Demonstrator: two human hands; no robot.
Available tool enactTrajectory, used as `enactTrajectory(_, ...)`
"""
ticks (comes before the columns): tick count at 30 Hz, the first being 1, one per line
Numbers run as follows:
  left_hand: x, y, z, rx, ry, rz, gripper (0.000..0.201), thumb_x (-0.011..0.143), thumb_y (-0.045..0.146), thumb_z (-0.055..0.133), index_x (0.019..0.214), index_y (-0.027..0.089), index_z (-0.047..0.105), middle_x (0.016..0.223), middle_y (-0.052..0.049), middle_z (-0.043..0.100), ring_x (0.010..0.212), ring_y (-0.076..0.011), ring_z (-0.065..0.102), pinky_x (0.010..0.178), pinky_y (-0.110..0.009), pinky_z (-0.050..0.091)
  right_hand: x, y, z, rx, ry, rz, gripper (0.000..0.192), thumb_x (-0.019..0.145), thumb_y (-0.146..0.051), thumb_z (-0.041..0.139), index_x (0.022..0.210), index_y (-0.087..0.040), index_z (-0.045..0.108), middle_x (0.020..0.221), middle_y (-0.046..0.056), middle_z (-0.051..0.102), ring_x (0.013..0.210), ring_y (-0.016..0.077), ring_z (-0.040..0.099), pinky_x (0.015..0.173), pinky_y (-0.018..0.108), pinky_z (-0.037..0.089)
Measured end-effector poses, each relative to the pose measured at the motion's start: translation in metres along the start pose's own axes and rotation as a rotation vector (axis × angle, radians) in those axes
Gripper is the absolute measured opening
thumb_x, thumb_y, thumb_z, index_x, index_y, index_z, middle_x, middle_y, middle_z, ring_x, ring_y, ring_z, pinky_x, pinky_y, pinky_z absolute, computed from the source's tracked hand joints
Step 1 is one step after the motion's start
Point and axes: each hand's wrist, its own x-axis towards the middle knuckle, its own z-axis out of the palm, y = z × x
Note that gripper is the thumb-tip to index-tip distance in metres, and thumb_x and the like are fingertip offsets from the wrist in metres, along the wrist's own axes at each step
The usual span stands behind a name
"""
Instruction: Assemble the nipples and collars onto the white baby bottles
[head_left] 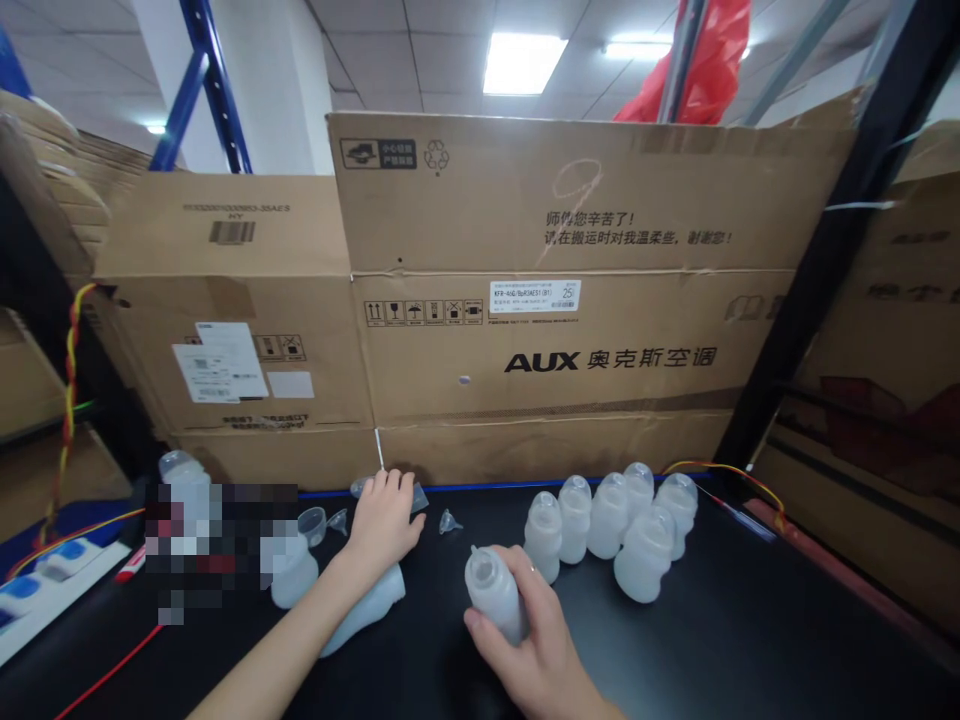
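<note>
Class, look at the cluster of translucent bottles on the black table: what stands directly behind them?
Behind the bottle cluster rises a cardboard box wall printed AUX, above a blue table edge. Whatever lies behind the cardboard is hidden. The right hand holds a separate bottle.

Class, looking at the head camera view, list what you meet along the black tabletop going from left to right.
White power strip → lying bottle under the left hand → small funnel → bottle held in the right hand → cluster of capped bottles.
</note>
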Motion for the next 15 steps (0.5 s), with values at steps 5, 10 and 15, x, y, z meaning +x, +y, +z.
enactTrajectory(5, 0.001, -0.004, 0.0, -0.112, -0.027, -0.01, 0.029, 0.084, 0.011, 0.066, 0.112, 0.013, 0.07, 0.109, -0.017, 0.072, 0.11, -0.0354, 0.064, 0.102, -0.053, 0.047, 0.001, 0.0, 0.0, -0.079, 0.001, -0.072, 0.039, 0.087, -0.027, 0.069, 0.125, -0.023, 0.062, 0.103, 0.002, 0.067, 0.09, 0.0146, 0.066, 0.081, 0.02, 0.054)
enactTrajectory(10, -0.029, -0.002, -0.01, -0.622, -0.04, 0.057, 0.031, 0.094, 0.031, 0.063, 0.124, 0.024, 0.064, 0.116, -0.006, 0.065, 0.098, -0.0189, 0.069, 0.082, -0.031, 0.059, 0.002, 0.004, 0.0, -0.145, 0.003, -0.006, 0.036, 0.088, -0.032, 0.071, 0.122, -0.021, 0.067, 0.103, 0.004, 0.07, 0.09, 0.0165, 0.069, 0.081, 0.021, 0.056)
enactTrajectory(15, -0.068, 0.004, -0.014, -1.327, -0.113, 0.058, 0.037, 0.086, 0.043, 0.078, 0.118, 0.024, 0.073, 0.109, -0.005, 0.058, 0.087, -0.0169, 0.069, 0.073, -0.028, 0.062, 0.001, 0.011, 0.004, -0.195, -0.055, 0.079, 0.035, 0.086, -0.033, 0.073, 0.118, -0.021, 0.07, 0.104, 0.005, 0.072, 0.093, 0.0199, 0.07, 0.086, 0.027, 0.058)
